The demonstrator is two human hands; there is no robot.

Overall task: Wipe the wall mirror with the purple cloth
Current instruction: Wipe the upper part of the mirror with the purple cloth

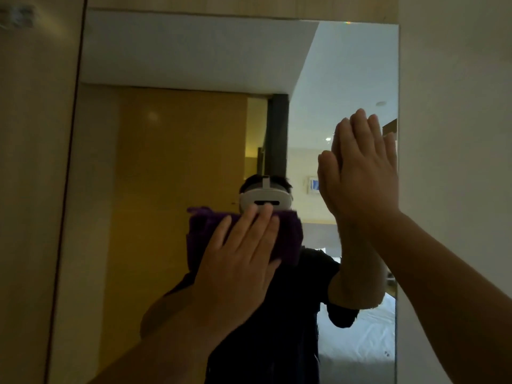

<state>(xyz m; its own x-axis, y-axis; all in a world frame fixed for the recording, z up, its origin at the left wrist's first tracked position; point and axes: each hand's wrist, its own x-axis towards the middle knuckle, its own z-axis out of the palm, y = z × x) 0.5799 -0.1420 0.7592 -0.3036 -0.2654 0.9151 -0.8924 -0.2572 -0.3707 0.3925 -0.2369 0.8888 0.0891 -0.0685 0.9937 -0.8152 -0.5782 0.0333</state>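
The wall mirror (171,151) fills most of the view, tall and frameless. A folded purple cloth (288,239) lies flat against the glass near its middle. My left hand (243,259) presses the cloth to the mirror with straight, spread fingers. My right hand (363,173) rests flat on the glass near the mirror's right edge, fingers straight and together, holding nothing. Both hands and the cloth are doubled by their reflections.
A beige wood panel (30,189) stands left of the mirror and a pale wall (454,134) right of it. The glass reflects a person wearing a white headset, a yellow wall and a white bed.
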